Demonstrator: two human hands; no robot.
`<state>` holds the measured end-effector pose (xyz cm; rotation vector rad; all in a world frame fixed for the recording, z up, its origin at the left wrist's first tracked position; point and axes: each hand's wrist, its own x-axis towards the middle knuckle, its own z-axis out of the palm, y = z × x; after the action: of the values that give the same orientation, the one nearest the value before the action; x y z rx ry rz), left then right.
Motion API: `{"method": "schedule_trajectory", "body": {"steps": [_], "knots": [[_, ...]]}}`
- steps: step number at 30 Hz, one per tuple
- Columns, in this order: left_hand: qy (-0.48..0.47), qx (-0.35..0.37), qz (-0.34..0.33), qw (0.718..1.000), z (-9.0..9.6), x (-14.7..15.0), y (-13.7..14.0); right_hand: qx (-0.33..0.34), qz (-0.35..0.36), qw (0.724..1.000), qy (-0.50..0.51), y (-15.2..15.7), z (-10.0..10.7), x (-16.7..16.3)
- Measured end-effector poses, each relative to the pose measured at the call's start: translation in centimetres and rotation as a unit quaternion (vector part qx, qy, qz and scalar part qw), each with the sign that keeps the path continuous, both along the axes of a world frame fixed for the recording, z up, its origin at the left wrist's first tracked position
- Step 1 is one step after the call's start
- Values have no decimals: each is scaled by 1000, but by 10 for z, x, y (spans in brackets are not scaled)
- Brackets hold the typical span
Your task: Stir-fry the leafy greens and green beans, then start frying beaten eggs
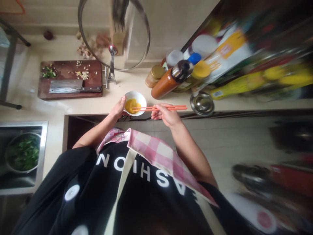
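Note:
My left hand (120,105) grips the left rim of a small white bowl (142,99), which is tilted at the counter's front edge. In the bowl lies yellow beaten egg (130,105). A pair of orange-red chopsticks (177,107) is held in my right hand (164,114), fingers closed around them. Their tips reach into the egg from the right. Whether the bowl touches the counter I cannot tell.
Left of the bowl, a wooden cutting board (70,70) carries a cleaver (66,86), chopped garlic (84,75) and greens (49,71). Seasoning bottles (163,85) and a metal bowl (201,103) stand right. A glass lid (146,32) leans behind. The sink (44,156) holds a colander of leaves (25,152).

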<state>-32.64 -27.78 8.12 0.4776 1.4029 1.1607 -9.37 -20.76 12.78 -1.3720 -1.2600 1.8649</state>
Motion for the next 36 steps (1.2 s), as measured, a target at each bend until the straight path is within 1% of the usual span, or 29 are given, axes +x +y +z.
{"method": "schedule_trajectory", "body": {"steps": [2,6,8,11,14,17,19,20,23,25,27,29,32,34,36], "knots": [[3,-8,-4,1000,1,-2,3,5,-23,1000,2,2,-1,0],[-4,-6,-20,1000,1,-6,9,-1,-20,1000,1,6,-3,-3],[-6,3,-23,1000,-2,-8,13,0,-38,999,-1,8,-5,-6],[-11,16,-31,999,-7,-11,18,-7,-26,1000,-2,10,-7,-8],[-15,24,-36,999,-10,-13,21,-6,-51,999,1,10,-7,-11],[-10,19,-38,999,-10,-15,22,-11,-36,999,7,10,-6,-13],[-7,16,-35,999,-8,-16,22,-5,-51,999,4,12,-5,-15],[-6,16,-35,999,-7,-16,22,-5,-48,999,0,13,-5,-16],[-4,6,-31,999,-4,-18,22,-7,-14,1000,6,16,-6,-18],[-3,0,-22,1000,-2,-20,22,1,-33,999,13,19,-6,-19],[-3,-2,-16,1000,-2,-21,22,-2,-23,1000,11,21,-6,-18],[-6,0,-17,1000,-3,-22,23,-4,-3,1000,18,22,-5,-18],[-5,3,-12,1000,-5,-24,23,5,-26,1000,16,21,-5,-19],[-5,2,-12,1000,-6,-24,24,-7,-7,1000,10,20,-6,-20],[-7,6,-17,1000,-8,-24,24,-6,-18,1000,9,19,-6,-21]]}}
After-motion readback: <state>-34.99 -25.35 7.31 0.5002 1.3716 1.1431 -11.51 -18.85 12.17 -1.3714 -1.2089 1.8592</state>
